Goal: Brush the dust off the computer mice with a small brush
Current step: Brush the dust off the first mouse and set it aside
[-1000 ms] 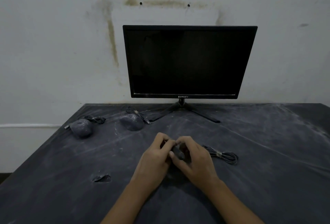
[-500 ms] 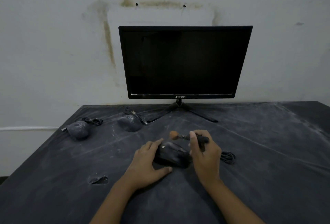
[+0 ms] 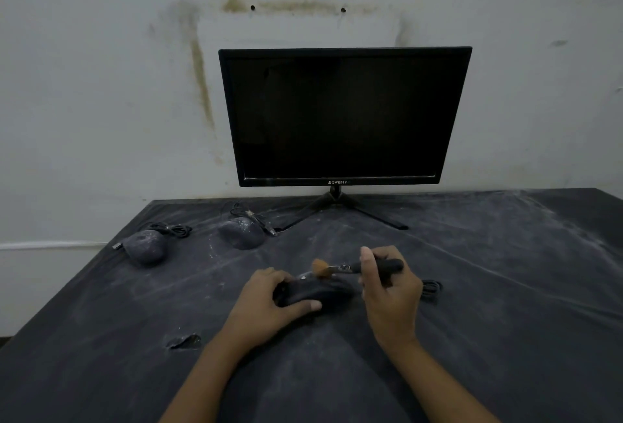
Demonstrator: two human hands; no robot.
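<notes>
- You are at work on one mouse, and I judge it the first of the batch: your left hand point(image 3: 269, 304) grips the near mouse point(image 3: 313, 292) from its left side, thumb curled along the near edge, and holds it down on the table point(image 3: 505, 287)
- Your right hand point(image 3: 387, 291) is wrapped round the dark handle of the small brush point(image 3: 371, 267), and the orange bristle head point(image 3: 319, 267) sits at the far top edge of that mouse; I cannot tell whether it touches or is just above
- The near mouse reads darker than the others, with a pale patch beside the bristles, so I judge it partly brushed and not finished
- Two mice are left: the far-left mouse point(image 3: 145, 247) and the middle mouse point(image 3: 242, 232) near the foot of the monitor point(image 3: 344, 116). Both are grey with dust and lie well apart from your hands
- By that reckoning you are well under halfway, with one mouse in progress and two not yet begun
- The count is three mice, one brush, one monitor and two hands
- There are three bundled cables — the left cable point(image 3: 175, 229) behind the far-left mouse, the middle cable point(image 3: 253, 215) behind the middle mouse, and the right cable point(image 3: 431, 289) just beside your right hand
- Pale dust streaks the dark table covering all round, and one small tear point(image 3: 184, 341) shows near your left forearm — neither is part of the job as worded
</notes>
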